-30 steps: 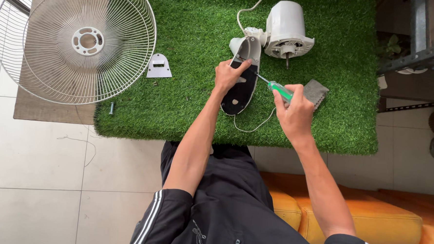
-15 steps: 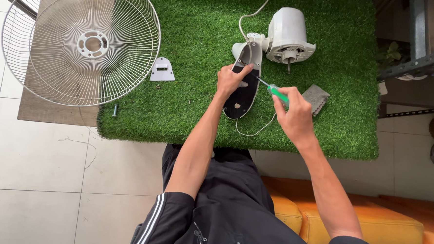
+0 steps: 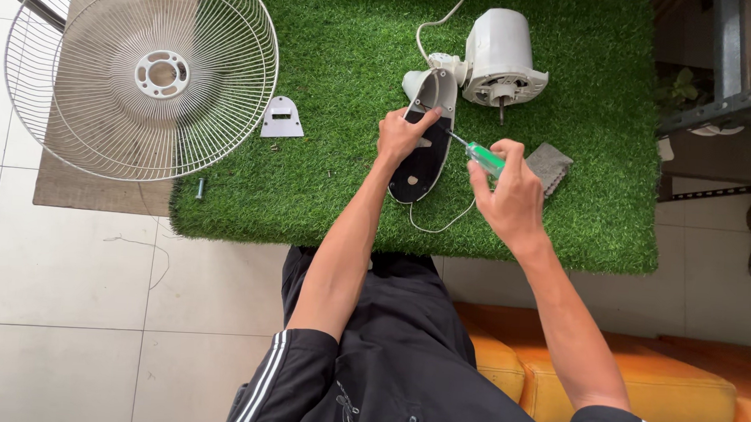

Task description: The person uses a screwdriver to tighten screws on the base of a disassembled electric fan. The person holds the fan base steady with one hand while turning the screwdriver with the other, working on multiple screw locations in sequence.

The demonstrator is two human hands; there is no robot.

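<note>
Partly hidden: screwdriver [image 3: 484, 157] handle inside right hand [image 3: 511, 196] closed grip; left hand [image 3: 402, 136] pinning fan base [image 3: 425, 150].

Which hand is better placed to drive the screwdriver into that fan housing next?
Probably the right hand: it grips the green screwdriver, tip at the fan housing, which the left hand steadies.

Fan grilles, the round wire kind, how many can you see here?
1. The white fan grille lies at the far left, partly overhanging the green turf mat. A second one could be out of frame.
</note>
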